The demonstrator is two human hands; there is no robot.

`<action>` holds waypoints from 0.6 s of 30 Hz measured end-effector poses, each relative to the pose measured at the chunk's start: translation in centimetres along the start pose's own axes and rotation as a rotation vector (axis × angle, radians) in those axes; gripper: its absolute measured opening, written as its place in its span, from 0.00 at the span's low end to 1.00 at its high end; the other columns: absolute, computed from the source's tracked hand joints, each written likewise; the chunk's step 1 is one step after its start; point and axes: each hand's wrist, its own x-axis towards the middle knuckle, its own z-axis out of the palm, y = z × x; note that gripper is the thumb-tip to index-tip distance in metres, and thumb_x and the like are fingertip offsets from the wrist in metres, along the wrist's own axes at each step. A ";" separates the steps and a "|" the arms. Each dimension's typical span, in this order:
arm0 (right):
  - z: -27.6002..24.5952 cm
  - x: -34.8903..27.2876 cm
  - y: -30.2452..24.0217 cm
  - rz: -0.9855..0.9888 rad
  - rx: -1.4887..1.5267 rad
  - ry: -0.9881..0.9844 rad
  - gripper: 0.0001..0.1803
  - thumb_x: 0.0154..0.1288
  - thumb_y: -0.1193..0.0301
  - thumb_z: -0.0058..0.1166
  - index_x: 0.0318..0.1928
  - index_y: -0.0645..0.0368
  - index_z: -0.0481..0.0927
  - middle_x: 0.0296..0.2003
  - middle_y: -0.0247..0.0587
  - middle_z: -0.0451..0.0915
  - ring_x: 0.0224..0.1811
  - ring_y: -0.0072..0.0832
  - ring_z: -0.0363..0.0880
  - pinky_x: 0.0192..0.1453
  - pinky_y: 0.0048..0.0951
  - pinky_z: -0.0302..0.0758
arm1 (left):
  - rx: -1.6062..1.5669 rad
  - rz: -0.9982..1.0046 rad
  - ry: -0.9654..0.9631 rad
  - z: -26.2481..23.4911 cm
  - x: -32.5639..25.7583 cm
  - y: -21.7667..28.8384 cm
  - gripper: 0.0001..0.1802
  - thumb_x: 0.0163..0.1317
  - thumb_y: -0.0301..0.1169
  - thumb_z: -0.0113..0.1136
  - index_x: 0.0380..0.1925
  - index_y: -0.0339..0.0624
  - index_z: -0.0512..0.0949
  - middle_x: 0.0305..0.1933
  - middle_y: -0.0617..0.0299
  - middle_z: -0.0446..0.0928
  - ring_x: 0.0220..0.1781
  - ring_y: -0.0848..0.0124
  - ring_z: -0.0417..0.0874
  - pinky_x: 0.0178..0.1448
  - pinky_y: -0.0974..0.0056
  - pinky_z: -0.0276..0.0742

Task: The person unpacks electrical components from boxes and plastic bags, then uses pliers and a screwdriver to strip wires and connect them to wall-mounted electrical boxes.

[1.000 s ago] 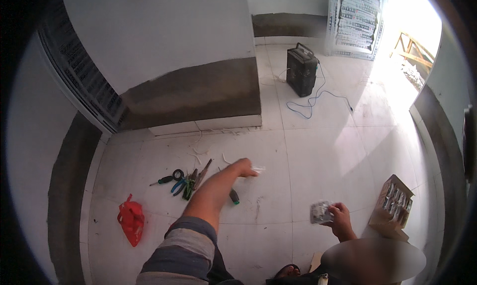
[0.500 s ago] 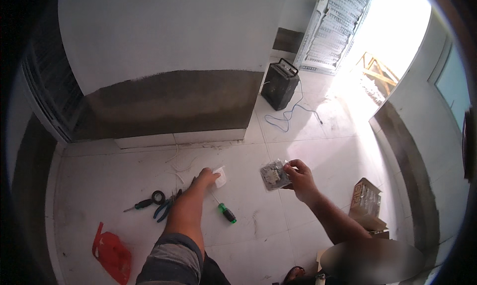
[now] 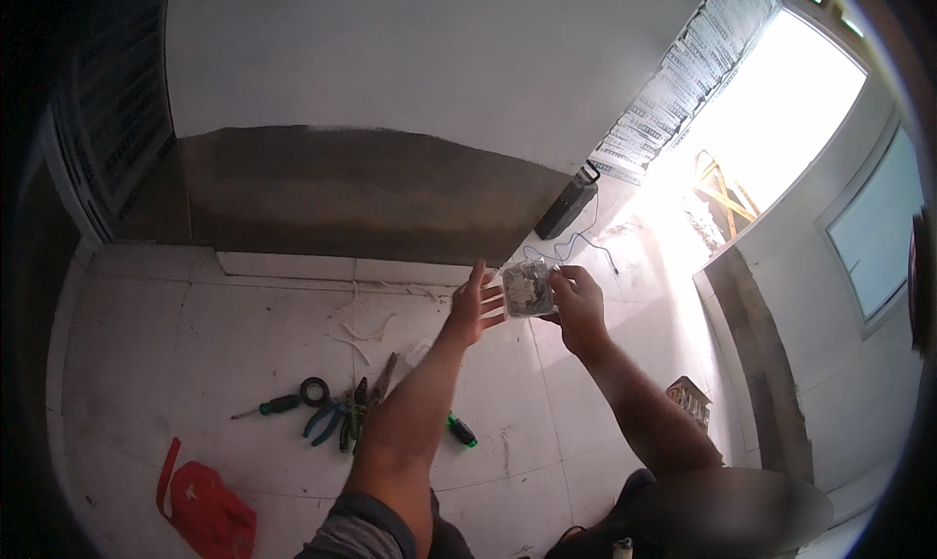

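Observation:
My right hand pinches the right edge of a square grey fitting with a pale centre, wrapped in clear plastic. It is held up above the floor. My left hand is at the fitting's left side with its fingers spread; whether the fingertips touch the wrap I cannot tell. A flat white piece lies on the floor, partly hidden by my left forearm. Left of that arm lie blue-handled pliers and more hand tools. A green and black screwdriver lies just right of the arm.
Another screwdriver and a black tape roll lie further left, with a red bag nearer me. Pale wire scraps lie below the wall. A black speaker with a blue cable stands ahead; an open cardboard box is at right.
My left hand has let go of the white piece on the floor and come up to the wrapped fitting. My right hand has raised the fitting and moved it slightly left. The view has shifted.

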 end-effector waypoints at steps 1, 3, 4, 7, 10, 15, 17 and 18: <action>0.7 0.4 -0.2 -0.010 -0.048 0.009 0.14 0.76 0.68 0.52 0.53 0.67 0.76 0.44 0.48 0.82 0.44 0.33 0.86 0.44 0.38 0.89 | -0.165 -0.032 -0.096 1.6 -0.9 1.3 0.41 0.66 0.66 0.59 0.58 0.36 0.75 0.54 0.54 0.80 0.54 0.60 0.84 0.59 0.54 0.81; 1.6 1.1 -0.8 -0.122 -0.205 0.031 0.13 0.75 0.68 0.55 0.48 0.67 0.76 0.42 0.48 0.82 0.41 0.31 0.85 0.44 0.35 0.86 | -0.237 0.096 -0.312 3.5 0.0 2.5 0.38 0.68 0.64 0.56 0.56 0.37 0.76 0.52 0.55 0.81 0.51 0.63 0.85 0.57 0.56 0.81; 2.0 1.3 -1.0 -0.158 -0.305 0.036 0.12 0.74 0.69 0.56 0.47 0.67 0.77 0.41 0.48 0.83 0.41 0.31 0.85 0.44 0.35 0.86 | -0.266 0.157 -0.415 3.9 0.1 3.1 0.36 0.70 0.63 0.55 0.55 0.38 0.77 0.51 0.55 0.82 0.50 0.64 0.85 0.56 0.57 0.81; 2.9 1.9 -2.0 -0.282 -0.578 -0.010 0.11 0.71 0.70 0.58 0.45 0.66 0.79 0.42 0.46 0.83 0.42 0.31 0.85 0.46 0.33 0.83 | -0.119 0.242 -0.187 4.0 -1.1 4.9 0.29 0.72 0.57 0.57 0.47 0.37 0.79 0.43 0.60 0.82 0.40 0.71 0.82 0.46 0.62 0.80; 5.0 1.0 -2.9 -0.516 -0.643 -0.101 0.14 0.68 0.70 0.60 0.50 0.65 0.80 0.45 0.46 0.84 0.43 0.32 0.85 0.51 0.32 0.81 | 0.098 0.481 0.018 2.1 -2.2 6.7 0.28 0.74 0.54 0.56 0.38 0.35 0.80 0.37 0.59 0.82 0.38 0.73 0.80 0.42 0.61 0.77; 9.0 -0.9 -6.1 -0.706 -0.548 -0.357 0.19 0.68 0.67 0.61 0.55 0.62 0.83 0.45 0.45 0.85 0.48 0.35 0.86 0.54 0.33 0.80 | 0.606 0.864 0.047 -0.9 -7.5 12.5 0.27 0.79 0.52 0.46 0.35 0.38 0.80 0.33 0.61 0.79 0.37 0.72 0.78 0.44 0.60 0.76; 10.8 -1.4 -7.4 -0.526 -0.497 -0.443 0.20 0.68 0.65 0.61 0.56 0.61 0.84 0.46 0.45 0.85 0.48 0.35 0.85 0.55 0.34 0.80 | 0.689 1.016 0.045 -1.9 -10.4 14.3 0.26 0.79 0.49 0.47 0.34 0.37 0.79 0.31 0.58 0.79 0.35 0.71 0.79 0.43 0.60 0.76; 11.6 -1.6 -7.8 -0.516 -0.488 -0.491 0.21 0.69 0.64 0.60 0.58 0.62 0.83 0.49 0.47 0.84 0.48 0.35 0.85 0.55 0.34 0.80 | 0.710 1.076 0.054 -2.4 -11.5 15.2 0.25 0.79 0.48 0.48 0.35 0.35 0.79 0.30 0.56 0.80 0.34 0.70 0.80 0.42 0.60 0.76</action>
